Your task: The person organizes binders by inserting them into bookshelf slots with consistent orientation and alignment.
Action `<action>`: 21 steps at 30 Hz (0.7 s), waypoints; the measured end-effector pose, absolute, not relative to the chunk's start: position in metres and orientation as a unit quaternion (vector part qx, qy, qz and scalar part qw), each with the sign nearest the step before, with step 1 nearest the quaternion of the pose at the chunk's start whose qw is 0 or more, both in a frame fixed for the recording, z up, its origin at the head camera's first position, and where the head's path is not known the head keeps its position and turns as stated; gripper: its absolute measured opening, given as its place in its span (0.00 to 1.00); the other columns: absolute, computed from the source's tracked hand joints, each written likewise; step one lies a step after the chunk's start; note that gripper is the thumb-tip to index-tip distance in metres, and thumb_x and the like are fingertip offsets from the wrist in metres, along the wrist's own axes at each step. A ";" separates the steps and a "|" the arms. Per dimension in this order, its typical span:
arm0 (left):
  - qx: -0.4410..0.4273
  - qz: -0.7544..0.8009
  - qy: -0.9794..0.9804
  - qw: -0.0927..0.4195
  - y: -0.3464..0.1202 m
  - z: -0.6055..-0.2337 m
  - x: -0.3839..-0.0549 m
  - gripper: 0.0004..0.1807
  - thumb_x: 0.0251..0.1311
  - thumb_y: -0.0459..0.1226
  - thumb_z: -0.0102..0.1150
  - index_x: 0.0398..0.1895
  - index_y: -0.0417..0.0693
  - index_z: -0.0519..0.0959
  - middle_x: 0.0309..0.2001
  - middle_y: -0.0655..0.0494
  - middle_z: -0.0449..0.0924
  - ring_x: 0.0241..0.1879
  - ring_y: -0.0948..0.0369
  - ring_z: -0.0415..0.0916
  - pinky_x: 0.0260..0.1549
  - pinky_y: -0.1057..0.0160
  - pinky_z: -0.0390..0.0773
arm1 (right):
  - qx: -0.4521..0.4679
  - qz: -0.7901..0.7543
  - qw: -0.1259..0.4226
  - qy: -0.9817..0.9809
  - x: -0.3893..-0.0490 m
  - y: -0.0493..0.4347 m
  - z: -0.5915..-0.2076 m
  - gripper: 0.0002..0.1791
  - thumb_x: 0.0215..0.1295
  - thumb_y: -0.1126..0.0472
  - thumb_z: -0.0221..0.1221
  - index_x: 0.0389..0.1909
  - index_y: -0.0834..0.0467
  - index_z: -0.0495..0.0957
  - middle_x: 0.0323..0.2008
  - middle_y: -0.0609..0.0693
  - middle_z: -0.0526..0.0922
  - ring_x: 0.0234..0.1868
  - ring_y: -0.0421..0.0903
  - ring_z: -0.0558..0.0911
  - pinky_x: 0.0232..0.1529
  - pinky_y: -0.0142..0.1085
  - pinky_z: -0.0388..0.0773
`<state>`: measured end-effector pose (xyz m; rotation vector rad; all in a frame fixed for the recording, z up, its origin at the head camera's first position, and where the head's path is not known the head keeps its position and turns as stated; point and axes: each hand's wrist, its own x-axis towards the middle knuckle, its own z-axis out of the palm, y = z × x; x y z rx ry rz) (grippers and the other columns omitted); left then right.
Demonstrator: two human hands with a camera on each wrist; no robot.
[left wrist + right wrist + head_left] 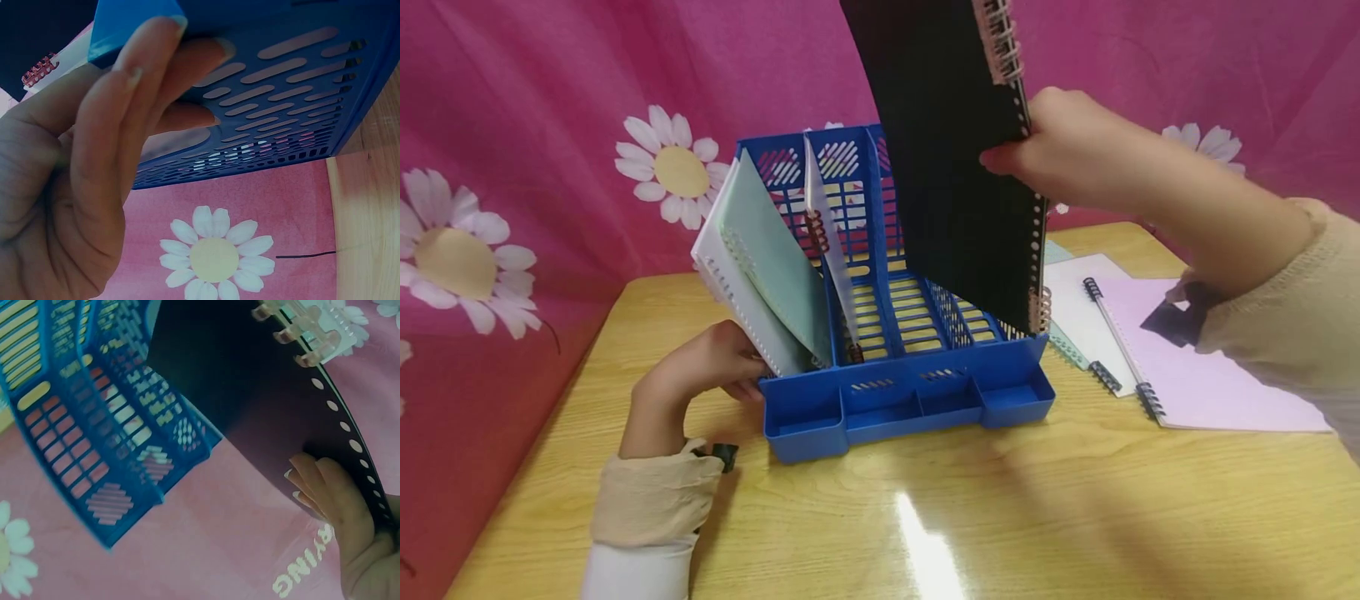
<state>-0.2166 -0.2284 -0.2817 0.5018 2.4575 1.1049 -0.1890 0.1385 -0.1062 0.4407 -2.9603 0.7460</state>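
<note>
A black spiral notebook (955,167) with pinkish coils is held upright by my right hand (1063,146), its lower end over the right slots of the blue file rack (910,379). In the right wrist view, fingers of the right hand (340,512) lie across the black cover beside its punched holes. My left hand (711,367) grips the rack's left side near the front; in the left wrist view its fingers reach the slotted side wall. Green-covered (782,258) and white (718,258) notebooks lean in the leftmost slot. Another spiral notebook (835,242) stands beside them.
On the wooden table (850,525), a lilac spiral notebook (1225,383), a white one (1090,292) and a green one (1067,346) lie right of the rack. Behind hangs a pink cloth (550,75) with daisies. Small compartments (805,417) line the rack's front.
</note>
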 end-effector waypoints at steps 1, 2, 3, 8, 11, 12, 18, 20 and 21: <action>0.179 0.395 0.878 0.201 -0.228 -0.282 -0.217 0.18 0.57 0.35 0.60 0.47 0.33 0.71 0.31 0.45 0.80 0.26 0.48 0.83 0.29 0.49 0.84 | 0.143 0.241 0.031 -0.959 -0.189 0.132 -0.106 0.25 0.69 0.54 0.48 0.65 0.58 0.67 0.54 0.65 0.77 0.50 0.62 0.80 0.56 0.58 0.71; 0.180 0.395 0.878 0.203 -0.228 -0.282 -0.217 0.18 0.57 0.35 0.60 0.46 0.33 0.72 0.31 0.46 0.81 0.26 0.48 0.83 0.29 0.50 0.84 | 0.141 0.243 0.030 -0.959 -0.188 0.125 -0.106 0.24 0.69 0.55 0.47 0.64 0.59 0.68 0.54 0.65 0.78 0.49 0.62 0.80 0.56 0.57 0.71; 0.180 0.394 0.878 0.205 -0.229 -0.282 -0.217 0.17 0.57 0.35 0.60 0.46 0.33 0.72 0.30 0.46 0.81 0.26 0.48 0.83 0.29 0.50 0.84 | 0.138 0.242 0.030 -0.960 -0.188 0.119 -0.106 0.24 0.70 0.55 0.47 0.63 0.59 0.68 0.54 0.65 0.78 0.49 0.62 0.80 0.56 0.57 0.71; 0.178 0.396 0.877 0.205 -0.230 -0.284 -0.216 0.16 0.57 0.34 0.59 0.45 0.31 0.73 0.29 0.47 0.81 0.26 0.48 0.83 0.28 0.52 0.84 | 0.140 0.209 0.052 -0.966 -0.188 0.089 -0.108 0.21 0.69 0.58 0.45 0.58 0.63 0.73 0.49 0.65 0.80 0.43 0.58 0.79 0.51 0.51 0.75; 0.172 0.398 0.878 0.202 -0.232 -0.286 -0.216 0.15 0.57 0.33 0.57 0.45 0.30 0.73 0.29 0.47 0.82 0.26 0.47 0.83 0.29 0.51 0.84 | 0.150 0.176 0.075 -0.970 -0.191 0.075 -0.111 0.20 0.69 0.58 0.43 0.51 0.64 0.77 0.42 0.65 0.82 0.37 0.55 0.79 0.41 0.45 0.77; 0.170 0.397 0.879 0.202 -0.232 -0.287 -0.216 0.15 0.57 0.33 0.57 0.44 0.30 0.73 0.28 0.47 0.82 0.26 0.47 0.83 0.29 0.51 0.84 | 0.153 0.172 0.078 -0.970 -0.192 0.071 -0.112 0.20 0.69 0.59 0.43 0.49 0.64 0.78 0.40 0.64 0.82 0.36 0.54 0.79 0.38 0.44 0.76; 0.179 0.396 0.879 0.196 -0.234 -0.288 -0.216 0.14 0.58 0.32 0.56 0.43 0.29 0.74 0.27 0.47 0.82 0.26 0.46 0.83 0.29 0.49 0.83 | 0.145 0.180 0.092 -0.969 -0.205 0.052 -0.121 0.19 0.68 0.61 0.39 0.38 0.64 0.80 0.33 0.58 0.79 0.33 0.50 0.76 0.32 0.39 0.73; 0.180 0.397 0.879 0.195 -0.234 -0.288 -0.216 0.14 0.58 0.33 0.57 0.44 0.29 0.74 0.28 0.47 0.82 0.26 0.46 0.83 0.29 0.48 0.83 | 0.144 0.179 0.103 -0.968 -0.211 0.047 -0.124 0.19 0.68 0.62 0.39 0.33 0.64 0.79 0.32 0.58 0.79 0.33 0.50 0.75 0.33 0.41 0.73; 0.180 0.397 0.879 0.195 -0.234 -0.288 -0.216 0.15 0.58 0.33 0.57 0.44 0.29 0.74 0.28 0.46 0.82 0.26 0.46 0.83 0.29 0.48 0.83 | 0.143 0.177 0.107 -0.968 -0.214 0.045 -0.126 0.19 0.67 0.62 0.39 0.31 0.64 0.79 0.32 0.57 0.79 0.33 0.49 0.75 0.33 0.41 0.74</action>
